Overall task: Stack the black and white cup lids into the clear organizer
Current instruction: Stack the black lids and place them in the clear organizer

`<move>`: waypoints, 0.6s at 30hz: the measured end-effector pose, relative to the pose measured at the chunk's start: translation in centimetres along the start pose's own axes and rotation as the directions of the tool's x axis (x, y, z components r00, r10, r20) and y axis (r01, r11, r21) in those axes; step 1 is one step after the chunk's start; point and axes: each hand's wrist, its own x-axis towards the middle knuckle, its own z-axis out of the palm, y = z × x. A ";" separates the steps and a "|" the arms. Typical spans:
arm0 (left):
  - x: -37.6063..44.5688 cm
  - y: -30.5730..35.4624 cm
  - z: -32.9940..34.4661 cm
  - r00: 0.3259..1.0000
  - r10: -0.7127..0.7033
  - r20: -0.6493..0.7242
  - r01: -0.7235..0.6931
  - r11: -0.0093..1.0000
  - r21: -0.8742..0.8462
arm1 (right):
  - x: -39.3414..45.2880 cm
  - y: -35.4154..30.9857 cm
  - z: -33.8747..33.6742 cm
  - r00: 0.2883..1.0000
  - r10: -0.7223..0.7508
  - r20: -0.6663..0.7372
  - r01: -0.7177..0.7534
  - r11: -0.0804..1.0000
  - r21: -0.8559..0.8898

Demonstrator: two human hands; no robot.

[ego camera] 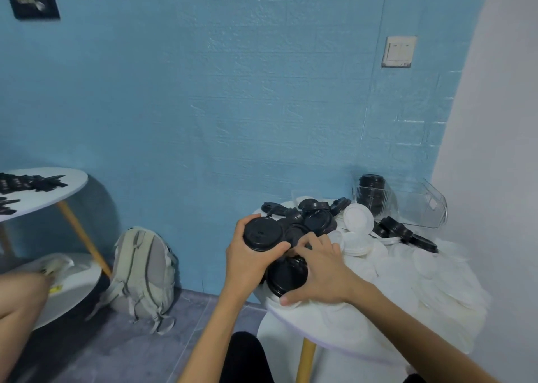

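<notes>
Lids, black: loose heap [305, 222] on the far-left part of the round white surface [326, 333]; more black ones [404, 232] lie to the right, near the organizer.
Lids, white: wide spread [413, 269] over the right and near side of the surface; one white lid [358, 218] stands tilted on edge among them.
Organizer: clear plastic [419, 208], at the back right of the surface against the wall corner; a column of black lids [371, 196] already sits in its left end.
Left hand: [247, 261] fingers and thumb curled round a small stack of black lids [263, 233], held up, tops toward the camera.
Right hand: [320, 272] lies over another black lid [288, 275] at the near-left edge of the surface; fingers bent, fingertips [302, 244] pinching at lids just beside the left-hand stack, thumb low on the white lids. Exactly which lid is pinched: cannot tell.
Second surface: white, round [55, 190], well apart on the left, with small dark items [26, 183] on it.
Floor: pale backpack [142, 275] leaning against the blue wall [233, 91].
Wall: light switch [398, 51] at upper right.
</notes>
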 end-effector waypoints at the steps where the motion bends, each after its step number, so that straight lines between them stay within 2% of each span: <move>1: 0.0 0.0 0.0 1.000 -0.001 -0.002 0.001 1.000 -0.001 | -0.1 0.0 0.0 1.000 0.005 0.000 -0.005 1.000 0.015; 18: 0.1 -1.1 -0.1 1.000 -0.028 -0.004 0.028 1.000 -0.004 | -1.6 -0.8 0.2 0.999 -0.040 0.026 0.038 0.998 0.058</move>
